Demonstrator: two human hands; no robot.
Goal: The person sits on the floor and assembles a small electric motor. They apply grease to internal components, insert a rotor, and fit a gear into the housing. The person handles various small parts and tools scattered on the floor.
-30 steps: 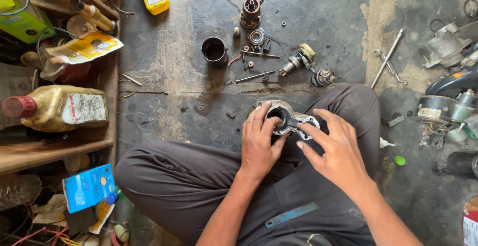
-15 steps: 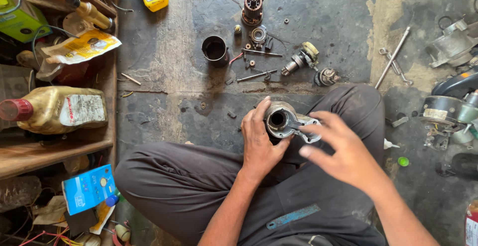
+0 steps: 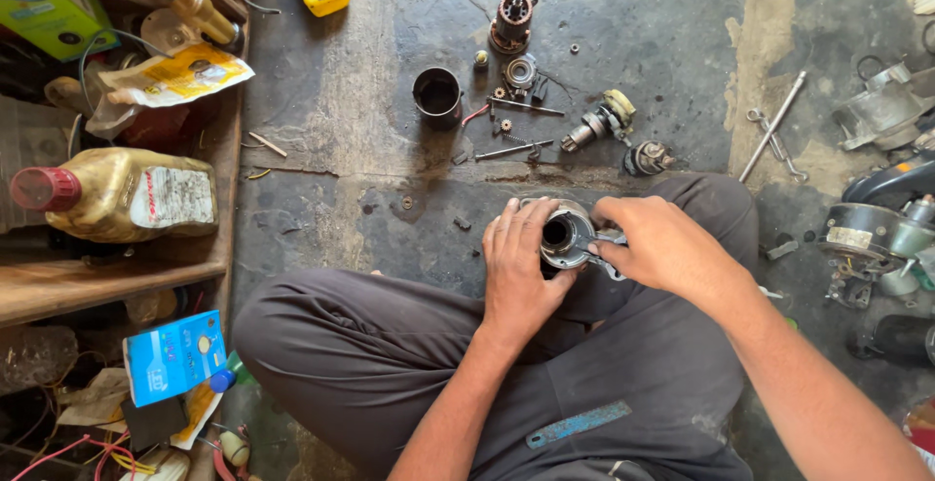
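Left hand point(image 3: 516, 267) clasps round metal housing point(image 3: 565, 236); right hand point(image 3: 657, 242) closed on tool at its rim, working a fitting loose.

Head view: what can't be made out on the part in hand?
- Metal housing: its underside, hidden by the left hand and lap.
- Tool tip under the right hand: covered by fingers.
- Housing bore: too dark to see inside.
- Small floor fasteners: too small to identify.
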